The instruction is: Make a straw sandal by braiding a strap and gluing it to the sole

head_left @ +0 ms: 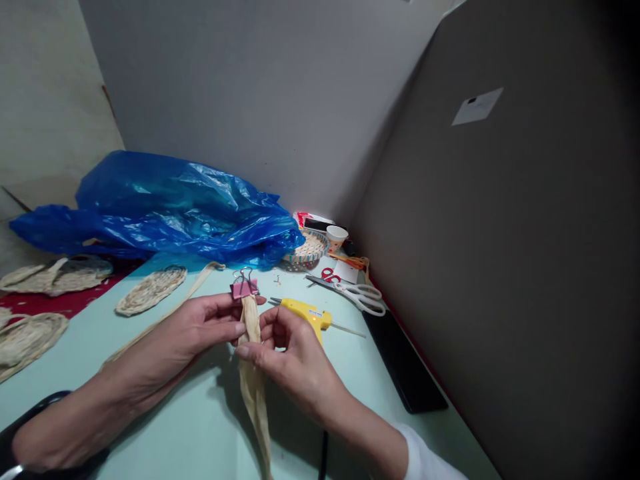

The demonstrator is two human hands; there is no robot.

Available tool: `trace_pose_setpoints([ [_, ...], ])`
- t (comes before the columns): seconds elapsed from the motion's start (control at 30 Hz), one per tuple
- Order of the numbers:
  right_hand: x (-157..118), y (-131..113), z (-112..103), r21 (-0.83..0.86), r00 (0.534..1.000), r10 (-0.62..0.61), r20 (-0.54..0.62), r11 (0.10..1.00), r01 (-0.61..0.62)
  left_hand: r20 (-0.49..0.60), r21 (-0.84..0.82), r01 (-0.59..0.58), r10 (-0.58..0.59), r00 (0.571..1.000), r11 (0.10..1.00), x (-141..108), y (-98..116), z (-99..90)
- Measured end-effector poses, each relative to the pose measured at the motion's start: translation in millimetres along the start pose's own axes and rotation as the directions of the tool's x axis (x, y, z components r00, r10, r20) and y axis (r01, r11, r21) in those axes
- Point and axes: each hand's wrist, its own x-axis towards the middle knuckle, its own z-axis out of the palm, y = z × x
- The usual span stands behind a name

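Observation:
A pale, dried-fibre strip [253, 383] hangs down in front of me, its top end clamped in a pink binder clip [245, 288]. My left hand [203, 327] is closed on the strip just below the clip, thumb in front and fingers behind. Slightly lower, my right hand [295, 353] pinches the same strip between thumb and fingers. Behind the right hand lies a yellow glue gun [307, 315] with a glue stick out of its back. Another long fibre strip [193, 288] runs across the table beyond my left forearm.
A blue plastic bag [175, 207] fills the back left. Woven oval pieces [153, 290] lie at the left. White-handled scissors [357, 295], red-handled scissors [330, 275], a woven basket [313, 247], a paper cup [337, 235] and a black flat object [407, 367] line the right, beside a grey partition [500, 267].

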Motion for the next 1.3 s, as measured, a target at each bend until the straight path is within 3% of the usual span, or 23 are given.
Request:
trace_pose_setpoints([
  [0.13,0,-3,-1,-0.201,0.997,-0.054,-0.054,0.979,0.042,-0.012,0.025,0.003,-0.003,1.000,1.000,2,0,-0.4],
  [0.27,1,-9,-2,-0.168,0.998,-0.014,-0.055,0.986,0.005,0.002,-0.062,0.062,-0.062,0.998,0.996,3,-2,0.4],
  [0.4,2,-9,-2,-0.197,0.998,-0.035,-0.052,0.980,0.024,-0.035,-0.089,0.033,-0.036,0.999,0.995,3,-5,2.0],
  [0.63,-3,-10,-8,-0.476,0.980,-0.191,-0.054,0.868,0.143,-0.139,-0.045,-0.019,0.013,0.990,0.999,2,-7,0.6],
  [0.8,-11,-4,-2,-0.564,0.947,-0.315,-0.068,0.795,0.224,-0.233,0.025,-0.075,0.079,0.969,0.997,9,-12,-1.2],
  [0.9,-16,3,5,-0.606,0.908,-0.419,0.018,0.718,0.343,-0.245,0.016,-0.082,0.084,0.966,0.996,8,-13,1.3],
  [0.97,-18,7,9,-0.660,0.863,-0.498,0.084,0.621,0.422,-0.226,-0.051,-0.059,0.046,0.973,0.997,5,-11,4.5],
  [1.07,-18,14,13,-0.771,0.818,-0.559,0.134,0.460,0.441,-0.203,-0.196,-0.022,-0.018,0.979,0.980,1,-9,8.2],
  [1.13,-19,15,14,-0.799,0.810,-0.558,0.180,0.397,0.451,-0.211,-0.227,-0.031,-0.018,0.977,0.974,1,-9,8.6],
  [1.23,-19,11,10,-0.724,0.794,-0.572,0.206,0.457,0.517,-0.220,-0.189,-0.057,0.014,0.975,0.980,3,-10,7.4],
  [1.3,-17,5,7,-0.661,0.818,-0.567,0.098,0.577,0.480,-0.174,-0.187,-0.032,-0.002,0.985,0.982,4,-10,7.1],
])
